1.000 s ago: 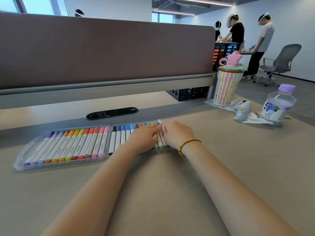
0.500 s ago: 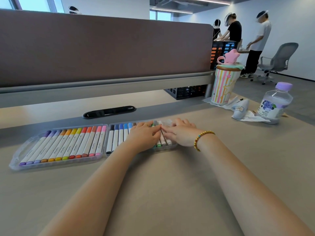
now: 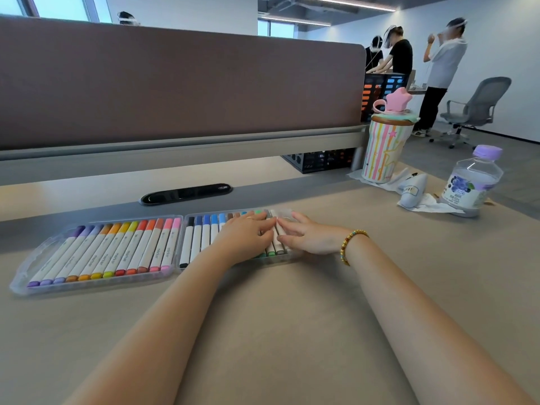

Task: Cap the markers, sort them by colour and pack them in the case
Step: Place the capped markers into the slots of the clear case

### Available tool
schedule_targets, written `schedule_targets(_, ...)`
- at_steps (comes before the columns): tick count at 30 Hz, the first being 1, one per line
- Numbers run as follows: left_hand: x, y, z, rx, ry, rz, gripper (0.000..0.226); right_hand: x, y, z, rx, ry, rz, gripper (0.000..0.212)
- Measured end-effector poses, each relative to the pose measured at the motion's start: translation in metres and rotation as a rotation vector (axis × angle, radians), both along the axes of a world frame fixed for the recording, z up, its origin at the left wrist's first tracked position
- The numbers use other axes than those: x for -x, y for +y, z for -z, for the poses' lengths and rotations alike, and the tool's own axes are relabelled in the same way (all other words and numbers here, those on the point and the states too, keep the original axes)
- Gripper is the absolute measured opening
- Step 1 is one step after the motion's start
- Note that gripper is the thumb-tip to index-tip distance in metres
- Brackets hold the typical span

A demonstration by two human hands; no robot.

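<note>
A clear marker case (image 3: 22, 283) lies open on the desk in two halves. Its left half holds a row of capped markers (image 3: 117, 252) running from purple through orange to pink. In the right half lie black, blue, brown and green markers (image 3: 201, 235). My left hand (image 3: 248, 235) rests flat on the middle of that right row and hides several markers. My right hand (image 3: 312, 238) touches a white-capped marker (image 3: 274, 216) at the row's right end with its index fingertip and thumb tip; the fingers are fairly straight.
A striped cup with a pink star lid (image 3: 382, 150) and a water bottle (image 3: 470, 185) stand at the far right, beside a white object on tissue (image 3: 412, 191). A brown partition (image 3: 175, 83) closes the back of the desk. People stand near an office chair (image 3: 473, 109).
One second ago my right hand held the white marker raised above the right end. It has since laid the marker down into the row, and both hands now rest lower on the markers.
</note>
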State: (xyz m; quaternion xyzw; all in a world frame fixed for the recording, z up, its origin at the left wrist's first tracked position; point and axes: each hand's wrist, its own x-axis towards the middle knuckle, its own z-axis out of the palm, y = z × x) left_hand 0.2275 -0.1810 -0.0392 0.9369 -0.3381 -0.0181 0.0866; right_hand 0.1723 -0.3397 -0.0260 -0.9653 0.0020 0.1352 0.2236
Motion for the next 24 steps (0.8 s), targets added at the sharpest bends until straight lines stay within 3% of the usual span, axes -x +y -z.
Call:
schedule_targets(6,0.006,-0.003,-0.003,0.037,-0.056,-0.015,0.046,-0.004,0.004,0.003,0.117,-0.033,0.034,0.056)
schedule_targets(10,0.005,-0.004,0.000,0.033,-0.053,-0.027,0.047,-0.002,0.016,0.009,0.221,-0.241,0.083,0.044)
schedule_targets(13,0.002,-0.005,0.005,-0.014,-0.076,-0.061,0.049,-0.002,0.017,0.021,0.044,-0.362,0.142,0.040)
schedule_targets(17,0.005,-0.013,-0.001,-0.047,-0.094,-0.128,0.048,-0.003,0.005,0.024,-0.375,-0.399,0.321,0.046)
schedule_targets(19,0.007,-0.018,-0.007,-0.067,-0.141,-0.142,0.047,-0.004,0.004,0.023,-0.437,-0.408,0.373,0.046)
schedule_targets(21,0.009,-0.020,-0.008,-0.109,-0.182,-0.146,0.048,-0.005,0.007,0.023,-0.349,-0.420,0.407,0.044)
schedule_targets(24,0.010,-0.020,-0.001,-0.084,-0.105,-0.158,0.053,-0.003,0.010,0.016,0.033,-0.416,0.505,0.035)
